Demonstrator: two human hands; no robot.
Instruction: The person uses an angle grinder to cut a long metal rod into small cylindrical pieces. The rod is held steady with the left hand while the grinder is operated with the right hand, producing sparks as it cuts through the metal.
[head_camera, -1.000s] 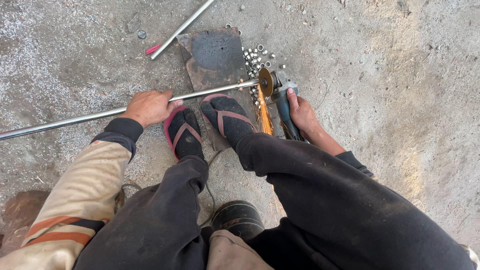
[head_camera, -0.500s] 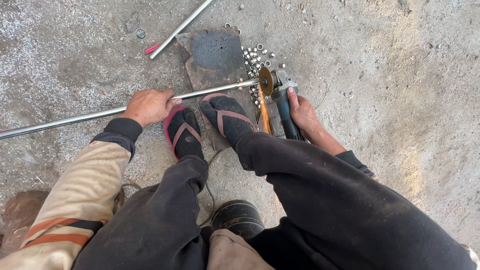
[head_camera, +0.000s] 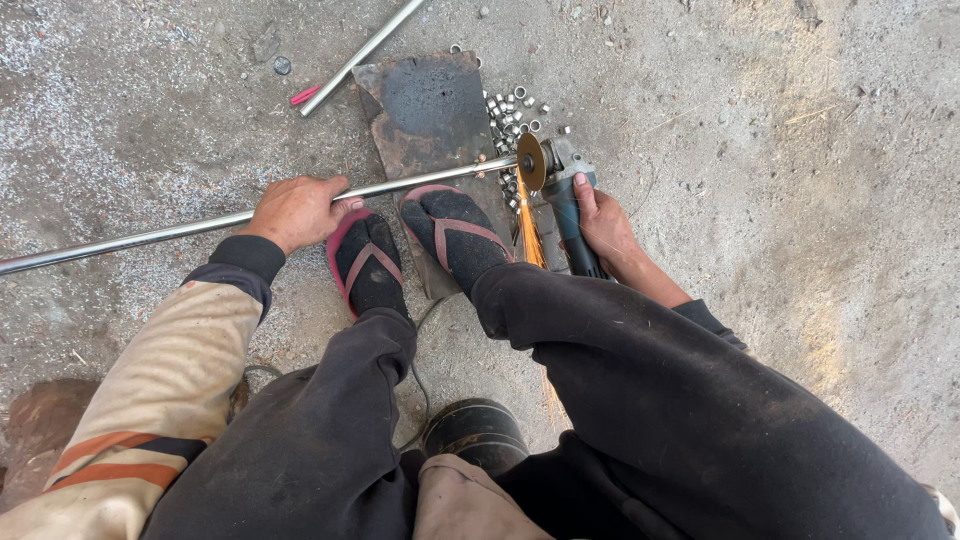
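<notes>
Rough grey concrete floor (head_camera: 800, 200) formed the working surface beneath a crouching person. Left hand (head_camera: 298, 212) was closed over a long metal tube (head_camera: 150, 235), pressing it down just beside the left sandalled foot (head_camera: 367, 262). Right hand (head_camera: 603, 225) was wrapped around the body of an angle grinder (head_camera: 566, 195), whose disc (head_camera: 531, 161) met the tube's far end over a dark steel plate (head_camera: 430, 105); orange sparks (head_camera: 528, 235) streamed back toward the right foot (head_camera: 455, 232), which stood on the plate. Beyond the disc lay a cluster of short cut rings (head_camera: 510, 110); farther off, past the plate, rested a second tube (head_camera: 360, 58) with a pink marker (head_camera: 305, 95) beside it. Judged from this, a cut through the tube end was under way; the next move would call for steady downward pressure and a firm hold on the tube.
</notes>
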